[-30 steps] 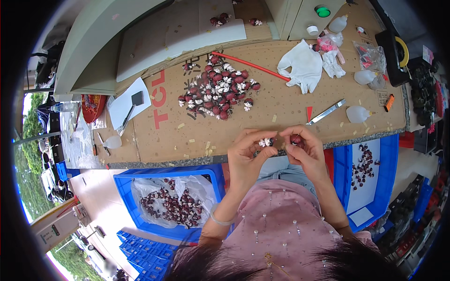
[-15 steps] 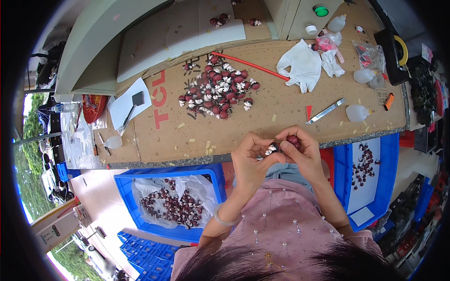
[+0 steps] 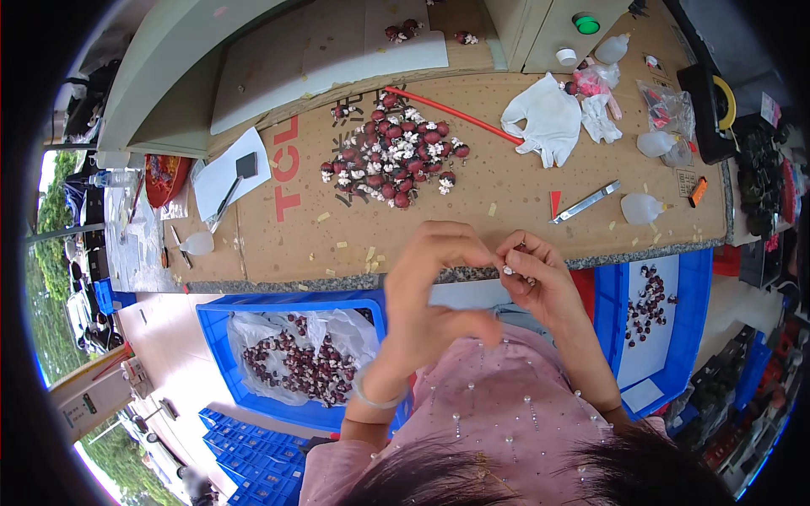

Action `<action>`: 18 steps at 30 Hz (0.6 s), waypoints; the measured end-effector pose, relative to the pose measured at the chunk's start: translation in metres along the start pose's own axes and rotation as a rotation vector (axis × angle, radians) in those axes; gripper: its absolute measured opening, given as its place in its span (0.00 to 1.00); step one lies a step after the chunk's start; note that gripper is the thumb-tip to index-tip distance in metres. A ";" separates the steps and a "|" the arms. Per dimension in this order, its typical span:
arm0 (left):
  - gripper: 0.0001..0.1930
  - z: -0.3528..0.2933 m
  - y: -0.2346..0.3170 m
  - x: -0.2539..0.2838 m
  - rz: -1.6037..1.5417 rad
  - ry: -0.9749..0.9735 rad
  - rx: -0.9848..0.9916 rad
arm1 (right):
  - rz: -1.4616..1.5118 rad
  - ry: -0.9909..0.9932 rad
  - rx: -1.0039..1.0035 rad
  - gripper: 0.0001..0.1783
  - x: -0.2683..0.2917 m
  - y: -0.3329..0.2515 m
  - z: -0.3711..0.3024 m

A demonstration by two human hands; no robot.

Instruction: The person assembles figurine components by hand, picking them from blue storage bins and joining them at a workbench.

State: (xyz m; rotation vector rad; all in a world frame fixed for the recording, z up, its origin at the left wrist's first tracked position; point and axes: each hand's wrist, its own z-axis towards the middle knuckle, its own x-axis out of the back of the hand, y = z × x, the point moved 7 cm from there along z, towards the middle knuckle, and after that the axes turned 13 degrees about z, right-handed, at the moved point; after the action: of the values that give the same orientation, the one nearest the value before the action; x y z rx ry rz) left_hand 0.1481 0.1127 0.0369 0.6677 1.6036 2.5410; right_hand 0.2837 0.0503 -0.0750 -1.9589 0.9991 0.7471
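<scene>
Close to the table's front edge, my right hand (image 3: 538,278) is closed around a small dark red and white piece (image 3: 509,270), mostly hidden by the fingers. Beside it is my left hand (image 3: 430,291), its thumb spread well away from the curved fingers and nothing visible in its grasp. The left fingertips reach to the right hand's fingertips; whether they touch the piece I cannot tell. Beyond both hands, a heap of round dark red and white pieces (image 3: 396,152) lies on the cardboard-covered table (image 3: 304,244).
A red stick (image 3: 456,114), white glove (image 3: 544,118), metal blade (image 3: 588,201) and squeeze bottle (image 3: 643,208) lie on the table. Blue bins with more pieces stand below its edge, one left (image 3: 211,337) and one right (image 3: 693,337). A pale machine housing (image 3: 169,76) arches over the far left.
My left hand has opened, its thumb swinging down and away from the piece. My right hand has turned, and the piece now sits mostly hidden in its fingers.
</scene>
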 end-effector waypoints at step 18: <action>0.10 -0.003 0.130 0.096 -0.788 0.198 -0.444 | -0.702 0.067 0.278 0.13 -0.028 -0.033 0.071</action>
State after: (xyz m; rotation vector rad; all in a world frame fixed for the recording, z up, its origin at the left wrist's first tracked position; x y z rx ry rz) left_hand 0.0823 0.0778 0.1807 -0.2324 0.9763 2.2355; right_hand 0.2873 0.1336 -0.0770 -1.9053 0.3638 0.1385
